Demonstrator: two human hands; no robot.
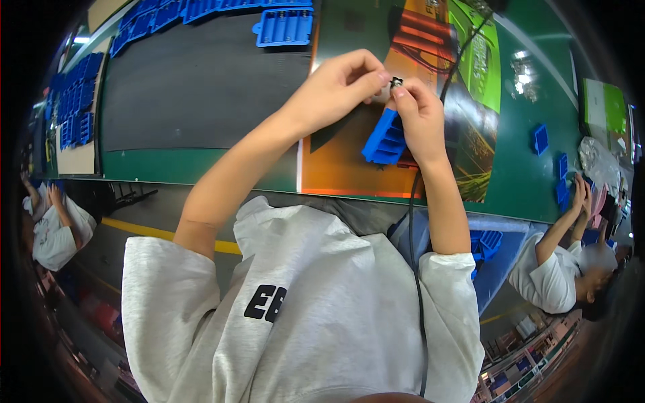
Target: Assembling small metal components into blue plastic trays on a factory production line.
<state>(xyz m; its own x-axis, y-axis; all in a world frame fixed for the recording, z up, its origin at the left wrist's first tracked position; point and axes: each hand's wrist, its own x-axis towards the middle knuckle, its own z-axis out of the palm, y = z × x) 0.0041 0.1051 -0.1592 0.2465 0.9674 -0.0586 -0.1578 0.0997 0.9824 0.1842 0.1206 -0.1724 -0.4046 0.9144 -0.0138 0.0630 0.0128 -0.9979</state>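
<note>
Head view: both hands meet over the orange mat (342,168) on the green bench (531,174). The right hand (420,117) is closed round the upper end of a blue ribbed plastic part (384,140), which hangs below and left of its palm. The left hand (336,84) pinches a small dark metal piece (396,82) at the part's top, fingertips touching the right thumb. More blue parts (285,27) lie far left.

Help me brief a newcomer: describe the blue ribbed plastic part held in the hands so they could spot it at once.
Start at the long green workbench and find the orange printed sheet on it. Above that sheet, the right hand grips the blue ribbed plastic part, while the left hand pinches a small dark piece at its top. Unlike other blue parts lying around, it is lifted.
</note>
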